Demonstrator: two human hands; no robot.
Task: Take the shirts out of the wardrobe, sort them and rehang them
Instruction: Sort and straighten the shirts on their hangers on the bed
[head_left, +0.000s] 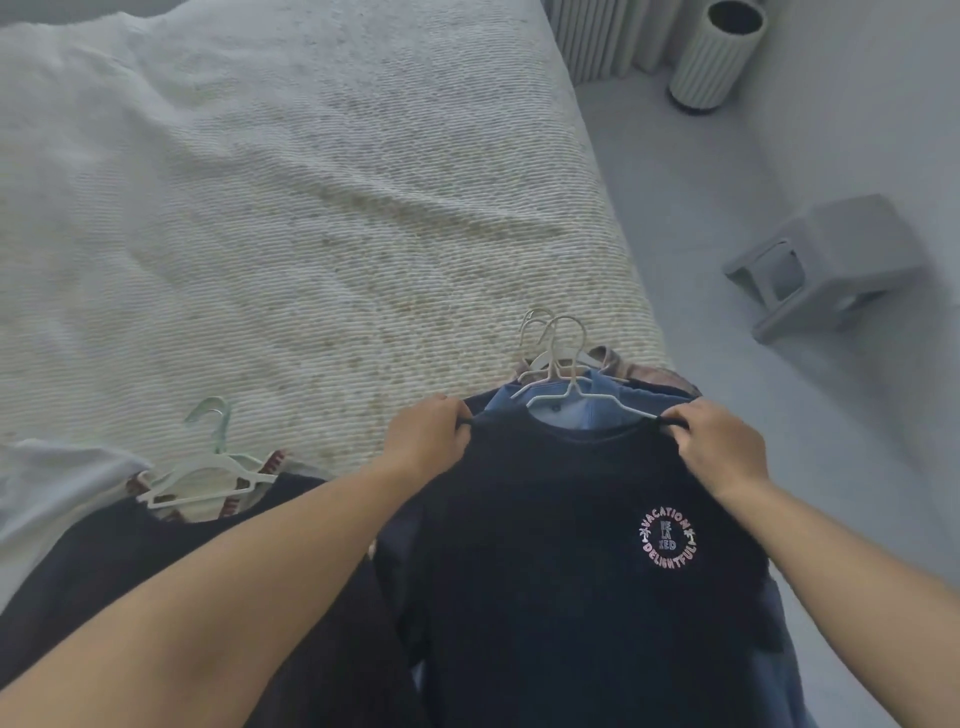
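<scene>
1. The left hand (427, 435) pinches the dark navy T-shirt (571, 545) at its left shoulder seam, fingers curled round the cloth, at about 6 o'clock in the view.
2. The right hand (719, 447) grips the opposite shoulder at about 4 o'clock, fingers curled round the fabric beside the arm of a white hanger (574, 400) — the shirt is stretched between the two hands.
3. The navy shirt, with a round pink "VACATION DELIGHTFUL" print (668, 539) on the chest, lies on top of a pile at the bed's near right corner; a blue shirt (524, 402) on its own hanger shows just beyond its collar at 12 o'clock from the hands, with several hanger hooks (553, 332) bunched together.
4. At 8 o'clock lies a second pile: a dark garment (130, 561) with white hangers (208, 478) and a red-and-white striped collar (270, 465).
5. The textured white bedspread (285, 208) stretches away to 12 o'clock; a grey stool (831, 260) and a ribbed bin (717, 52) stand on the floor towards 2 o'clock.
6. To do this step well, I judge both shoulders should be kept level and taut, so the seams sit squarely on the hanger's arms — and the hook kept from tangling with those beneath.
</scene>
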